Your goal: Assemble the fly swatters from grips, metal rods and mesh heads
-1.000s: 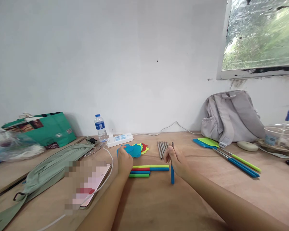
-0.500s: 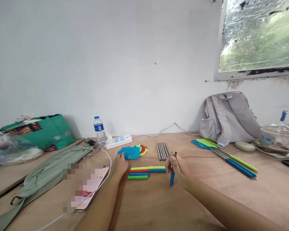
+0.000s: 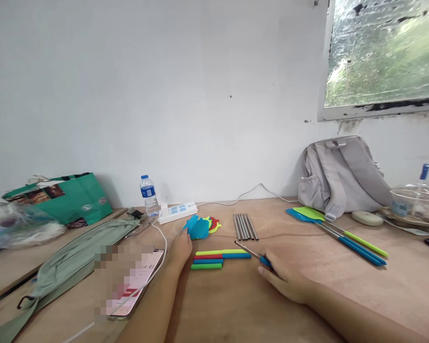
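My left hand point(image 3: 180, 247) pinches the edge of a blue fly swatter head point(image 3: 199, 227) at the top of a small pile. Yellow and red swatter heads point(image 3: 213, 225) show from under its right side. In my right hand point(image 3: 288, 277) is a metal rod with a blue handle point(image 3: 248, 251), its bare end pointing up and left; my fingers close around the handle part. Several loose handles, among them a green one point(image 3: 206, 267) and a yellow one point(image 3: 219, 252), lie between my hands. Several bare metal tubes point(image 3: 245, 226) lie side by side behind them.
Long-handled swatters point(image 3: 353, 243) lie at right before a grey backpack point(image 3: 343, 176) and a plastic cup point(image 3: 413, 202). To the left are a phone point(image 3: 139, 286) with a white cable, a green strap bag point(image 3: 82, 252), a water bottle point(image 3: 149, 195) and a power strip point(image 3: 178, 211).
My right hand has moved right and down, and the rod has tipped from upright to slanting left. My left hand has drawn the blue head slightly right, lifting its edge.
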The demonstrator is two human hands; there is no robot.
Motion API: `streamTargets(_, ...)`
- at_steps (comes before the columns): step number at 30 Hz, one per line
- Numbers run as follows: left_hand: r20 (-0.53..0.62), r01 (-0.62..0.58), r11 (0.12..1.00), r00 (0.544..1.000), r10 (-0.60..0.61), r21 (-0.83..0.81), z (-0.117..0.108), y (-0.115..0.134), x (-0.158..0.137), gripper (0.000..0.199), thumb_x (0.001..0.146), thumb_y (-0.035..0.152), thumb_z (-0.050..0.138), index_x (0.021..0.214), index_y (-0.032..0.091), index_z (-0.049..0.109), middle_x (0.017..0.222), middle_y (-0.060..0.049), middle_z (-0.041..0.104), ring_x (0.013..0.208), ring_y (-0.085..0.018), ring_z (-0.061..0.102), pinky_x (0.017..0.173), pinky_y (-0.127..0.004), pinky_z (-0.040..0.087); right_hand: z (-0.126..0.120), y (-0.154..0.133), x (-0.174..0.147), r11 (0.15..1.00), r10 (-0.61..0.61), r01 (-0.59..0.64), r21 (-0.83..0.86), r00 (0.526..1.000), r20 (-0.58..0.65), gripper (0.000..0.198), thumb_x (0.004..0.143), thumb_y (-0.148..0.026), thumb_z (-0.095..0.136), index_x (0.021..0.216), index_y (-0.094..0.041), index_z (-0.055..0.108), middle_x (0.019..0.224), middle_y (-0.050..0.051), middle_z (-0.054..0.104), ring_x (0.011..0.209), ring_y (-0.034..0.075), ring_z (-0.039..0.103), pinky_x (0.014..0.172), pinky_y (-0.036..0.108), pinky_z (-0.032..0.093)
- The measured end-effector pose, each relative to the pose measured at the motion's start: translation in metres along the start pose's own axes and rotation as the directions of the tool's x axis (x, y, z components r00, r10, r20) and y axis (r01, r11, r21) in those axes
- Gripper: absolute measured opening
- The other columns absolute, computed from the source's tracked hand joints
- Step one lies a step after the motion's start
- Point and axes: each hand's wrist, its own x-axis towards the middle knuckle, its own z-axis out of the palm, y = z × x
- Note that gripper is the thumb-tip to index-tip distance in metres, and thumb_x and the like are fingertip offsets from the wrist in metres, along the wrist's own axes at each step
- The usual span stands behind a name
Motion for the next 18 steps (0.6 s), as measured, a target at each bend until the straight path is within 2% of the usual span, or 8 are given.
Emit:
streamTargets(5, -0.15, 0.114, 0.98, 0.979, -0.139, -0.164, -0.012, 0.003, -0.001, 0.026, 0.082, 0.015, 0.03, 0.087, 0.012, 0.055, 0.086, -0.015, 0.064, 0.085, -0.027, 0.06, 0.072, -0.039, 0.044, -0.033, 0.024, -0.012, 0.998, 0.037, -0.037, -0.044, 0.999, -0.014, 0.017, 0.08, -0.034, 0.046, 0.086, -0.024, 0.059, 0.084, 0.004, 0.06, 0.075, 0.019, 0.052, 0.071, 0.033, 0.041)
streamTargets(7, -0.209, 0.1, 0.942, 0.962, -0.173, -0.321, -0.016, 0.01, -0.002, 0.025, 0.084, 0.021, 0.03, 0.09, 0.014, 0.053, 0.088, -0.01, 0.063, 0.085, -0.023, 0.06, 0.072, -0.035, 0.046, -0.043, 0.031, -0.012, 0.998, 0.028, -0.029, -0.051, 0.999, -0.027, 0.018, 0.079, -0.033, 0.048, 0.09, -0.025, 0.06, 0.09, 0.005, 0.062, 0.08, 0.021, 0.054, 0.074, 0.034, 0.042)
streamTargets(8, -0.207, 0.079, 0.88, 0.958, -0.196, -0.468, -0.017, 0.014, -0.003, 0.022, 0.083, 0.023, 0.033, 0.09, 0.015, 0.053, 0.088, -0.008, 0.063, 0.083, -0.02, 0.06, 0.071, -0.033, 0.047, -0.046, 0.033, -0.011, 0.998, 0.015, -0.018, -0.06, 0.999, -0.04, 0.02, 0.079, -0.032, 0.048, 0.094, -0.025, 0.06, 0.094, 0.005, 0.062, 0.084, 0.022, 0.055, 0.077, 0.035, 0.042)
streamTargets(10, -0.103, 0.055, 0.559, 0.963, -0.247, -0.828, -0.017, 0.026, -0.007, 0.015, 0.077, 0.024, 0.046, 0.086, 0.014, 0.053, 0.085, -0.005, 0.063, 0.074, -0.016, 0.061, 0.066, -0.029, 0.05, -0.051, 0.035, -0.007, 0.995, -0.015, 0.008, -0.104, 0.997, -0.07, 0.025, 0.079, -0.031, 0.048, 0.1, -0.025, 0.059, 0.101, 0.006, 0.061, 0.092, 0.024, 0.055, 0.081, 0.037, 0.042)
streamTargets(12, 0.075, 0.123, 0.197, 0.969, -0.235, -0.973, -0.016, 0.039, -0.013, 0.017, 0.067, 0.021, 0.058, 0.082, 0.014, 0.054, 0.073, -0.001, 0.062, 0.059, -0.013, 0.06, 0.054, -0.025, 0.05, -0.055, 0.035, -0.003, 0.985, -0.038, 0.024, -0.172, 0.996, -0.08, 0.029, 0.08, -0.032, 0.046, 0.106, -0.024, 0.057, 0.105, 0.007, 0.06, 0.096, 0.024, 0.054, 0.082, 0.037, 0.042)
streamTargets(13, 0.147, 0.172, 0.103, 0.966, -0.214, -0.98, -0.015, 0.045, -0.017, 0.02, 0.063, 0.019, 0.061, 0.081, 0.014, 0.054, 0.068, 0.001, 0.061, 0.053, -0.012, 0.058, 0.049, -0.023, 0.048, -0.055, 0.035, -0.002, 0.978, -0.04, 0.022, -0.206, 0.996, -0.084, 0.03, 0.081, -0.033, 0.045, 0.108, -0.024, 0.056, 0.106, 0.007, 0.06, 0.097, 0.024, 0.055, 0.082, 0.037, 0.043)
streamTargets(15, 0.229, 0.236, 0.024, 0.959, -0.166, -0.971, -0.015, 0.056, -0.025, 0.021, 0.059, 0.017, 0.064, 0.076, 0.015, 0.053, 0.059, 0.004, 0.058, 0.045, -0.01, 0.055, 0.041, -0.02, 0.044, -0.056, 0.032, -0.002, 0.968, -0.034, 0.007, -0.249, 0.994, -0.104, 0.033, 0.082, -0.034, 0.044, 0.111, -0.023, 0.053, 0.107, 0.007, 0.06, 0.097, 0.023, 0.055, 0.08, 0.035, 0.045)
streamTargets(18, 0.291, 0.291, -0.008, 0.954, -0.075, -0.957, -0.015, 0.068, -0.037, 0.021, 0.057, 0.017, 0.066, 0.069, 0.015, 0.048, 0.053, 0.006, 0.053, 0.041, -0.008, 0.051, 0.036, -0.019, 0.041, -0.055, 0.025, -0.005, 0.966, -0.026, -0.016, -0.26, 0.988, -0.155, 0.033, 0.082, -0.037, 0.043, 0.111, -0.023, 0.05, 0.104, 0.006, 0.062, 0.093, 0.021, 0.057, 0.078, 0.034, 0.046)
